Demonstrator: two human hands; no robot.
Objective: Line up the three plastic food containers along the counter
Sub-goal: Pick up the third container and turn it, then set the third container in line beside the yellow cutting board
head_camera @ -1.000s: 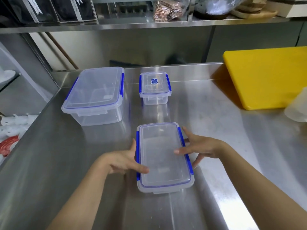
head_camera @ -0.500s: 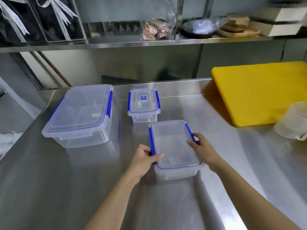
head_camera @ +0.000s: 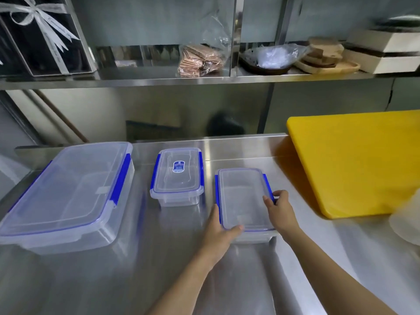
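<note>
Three clear plastic containers with blue clips stand on the steel counter [head_camera: 159,269]. The large container [head_camera: 66,192] is at the left and the small labelled container [head_camera: 177,176] in the middle. To its right is the medium container [head_camera: 244,198], held on both sides. My left hand [head_camera: 220,230] grips its near left corner, thumb on the lid. My right hand [head_camera: 280,210] grips its right side by the blue clip. Whether the medium container rests on the counter or is lifted, I cannot tell.
A yellow cutting board [head_camera: 359,164] lies on the counter right of the medium container. A pale translucent tub [head_camera: 409,219] is at the right edge. A steel shelf [head_camera: 204,80] above holds black boxes, packaged goods and wooden boards.
Both hands have carried the medium container away from me and to the right, from the counter's front to a spot beside the small container. The view has risen to show more shelf.
</note>
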